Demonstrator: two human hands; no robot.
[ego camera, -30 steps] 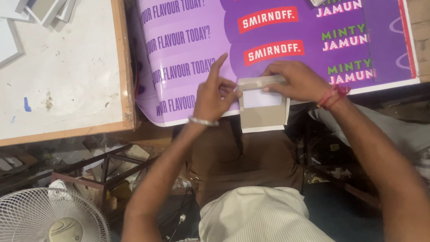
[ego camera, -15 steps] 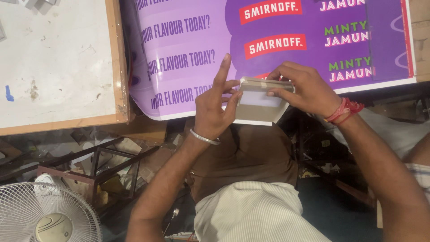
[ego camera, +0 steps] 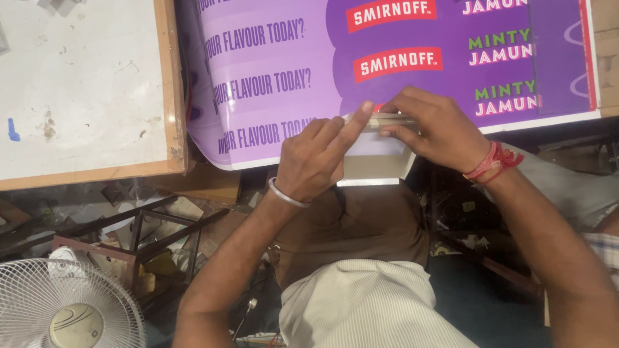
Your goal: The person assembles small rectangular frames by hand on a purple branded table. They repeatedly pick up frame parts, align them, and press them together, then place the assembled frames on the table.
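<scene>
Head view: small pale folded card (ego camera: 377, 158)

Left forefinger (ego camera: 353, 122) now presses the box flap (ego camera: 387, 120) — box (ego camera: 374, 164) tilted flatter.

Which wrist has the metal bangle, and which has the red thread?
The left hand wears the silver bangle; the right hand wears the red thread.

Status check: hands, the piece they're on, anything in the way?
Left hand forefinger pressing the card's top fold. Right hand pinching that fold. White card at the purple sheet's near edge. Nothing in the way.
</scene>
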